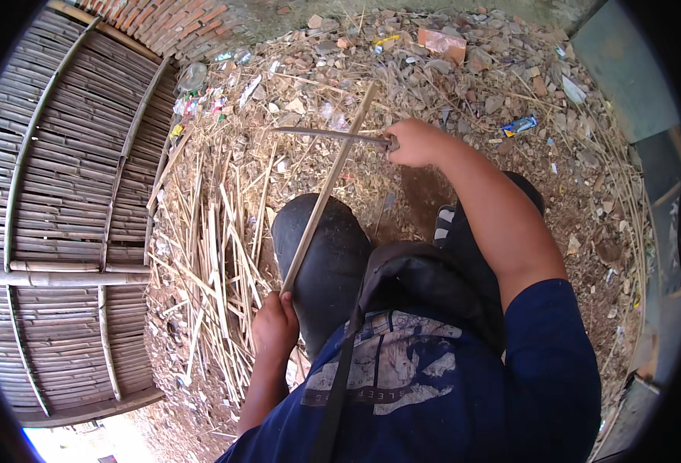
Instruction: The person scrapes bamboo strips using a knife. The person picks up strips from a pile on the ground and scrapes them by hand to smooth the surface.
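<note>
My left hand (275, 322) is closed around the lower end of a long, pale bamboo strip (319, 202). The strip slants up and away to the right, passing over my left knee. My right hand (414, 143) grips the handle of a long knife (317, 133), whose narrow dark blade points left. Near the strip's far end the blade crosses it; whether it bites into the strip I cannot tell. Most of the handle is hidden in my fist.
Many split bamboo strips (215, 270) lie in a loose pile on my left, beside a bamboo slat wall (70, 154). Rubble and litter (479, 85) cover the ground ahead, up to a brick wall (170, 27). Grey-green panels (626, 73) stand at the right.
</note>
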